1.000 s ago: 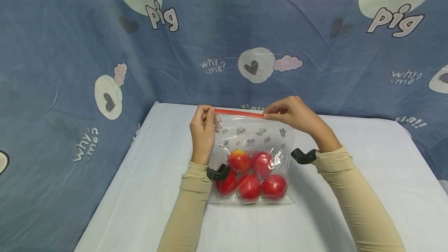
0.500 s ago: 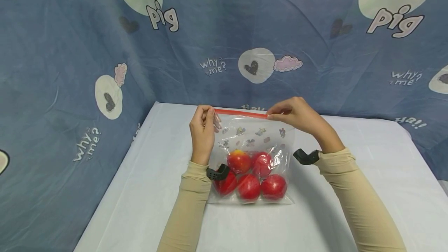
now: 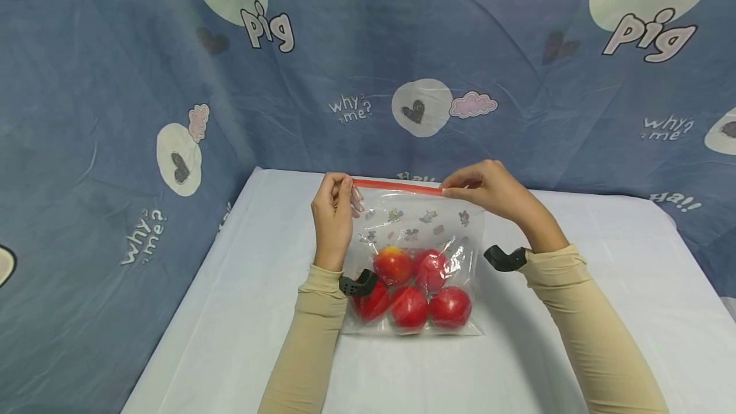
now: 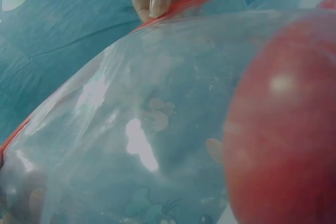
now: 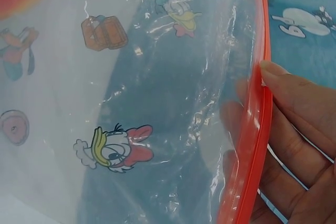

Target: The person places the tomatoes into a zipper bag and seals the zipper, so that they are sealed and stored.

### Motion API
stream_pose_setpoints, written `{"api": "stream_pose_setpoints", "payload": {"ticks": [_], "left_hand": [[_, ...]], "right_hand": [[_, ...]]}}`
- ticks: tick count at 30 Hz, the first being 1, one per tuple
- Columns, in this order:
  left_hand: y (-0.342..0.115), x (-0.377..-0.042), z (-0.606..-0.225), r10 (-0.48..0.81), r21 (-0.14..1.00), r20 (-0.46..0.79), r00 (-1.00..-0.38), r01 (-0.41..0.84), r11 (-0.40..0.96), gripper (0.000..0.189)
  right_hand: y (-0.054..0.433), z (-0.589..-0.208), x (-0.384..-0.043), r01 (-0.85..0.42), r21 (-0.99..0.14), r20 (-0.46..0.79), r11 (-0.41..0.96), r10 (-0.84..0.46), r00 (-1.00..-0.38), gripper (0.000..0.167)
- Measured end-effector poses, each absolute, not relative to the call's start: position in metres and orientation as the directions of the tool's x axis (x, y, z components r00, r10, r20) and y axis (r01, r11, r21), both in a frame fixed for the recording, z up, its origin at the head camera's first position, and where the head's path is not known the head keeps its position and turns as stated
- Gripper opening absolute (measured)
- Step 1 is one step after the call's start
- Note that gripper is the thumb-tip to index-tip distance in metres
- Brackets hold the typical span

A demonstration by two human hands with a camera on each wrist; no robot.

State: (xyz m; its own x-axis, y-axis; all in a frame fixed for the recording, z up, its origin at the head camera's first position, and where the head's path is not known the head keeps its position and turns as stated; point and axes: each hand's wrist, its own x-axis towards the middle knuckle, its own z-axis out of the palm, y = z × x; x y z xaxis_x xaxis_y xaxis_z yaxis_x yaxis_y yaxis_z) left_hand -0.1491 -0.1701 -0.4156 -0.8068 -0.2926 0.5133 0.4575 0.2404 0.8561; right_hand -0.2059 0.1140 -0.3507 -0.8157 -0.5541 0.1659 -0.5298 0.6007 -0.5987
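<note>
A clear zip bag (image 3: 425, 225) printed with cartoon figures stands nearly upright on the table, with several round red fruits (image 3: 451, 306) inside. Along its top runs a red zip strip (image 3: 397, 186). My left hand (image 3: 333, 216) grips the bag's top left corner, fingers curled behind the plastic. Further right on the strip, my right hand (image 3: 483, 189) pinches it between thumb and forefinger. Close up in the right wrist view, the thumb (image 5: 281, 77) presses the strip from the front while the other fingers lie behind it. One fruit (image 4: 286, 124) fills the right side of the left wrist view.
Under the bag spreads a white-covered table (image 3: 259, 337). A blue printed cloth (image 3: 356, 37) hangs behind it and along the left. Black wrist cameras, one on each sleeve, stick out close to the bag.
My right hand has slid a short way to the right along the red strip, its fingers still pinching. The left hand, the bag and the fruits have stayed in place.
</note>
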Motion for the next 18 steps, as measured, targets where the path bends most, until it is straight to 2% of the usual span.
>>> {"api": "stream_pose_setpoints", "payload": {"ticks": [12,18], "left_hand": [[-0.168,-0.149,-0.414,-0.317,0.865,0.498,-0.807,0.440,0.241,0.025],[-0.163,-0.138,-0.398,-0.315,0.867,0.495,-0.810,0.437,0.240,0.022]], "right_hand": [[0.119,-0.353,-0.206,-0.534,-0.601,0.182,0.595,-0.548,-0.816,0.011],[0.120,-0.353,-0.206,-0.534,-0.599,0.181,0.597,-0.549,-0.816,0.011]]}}
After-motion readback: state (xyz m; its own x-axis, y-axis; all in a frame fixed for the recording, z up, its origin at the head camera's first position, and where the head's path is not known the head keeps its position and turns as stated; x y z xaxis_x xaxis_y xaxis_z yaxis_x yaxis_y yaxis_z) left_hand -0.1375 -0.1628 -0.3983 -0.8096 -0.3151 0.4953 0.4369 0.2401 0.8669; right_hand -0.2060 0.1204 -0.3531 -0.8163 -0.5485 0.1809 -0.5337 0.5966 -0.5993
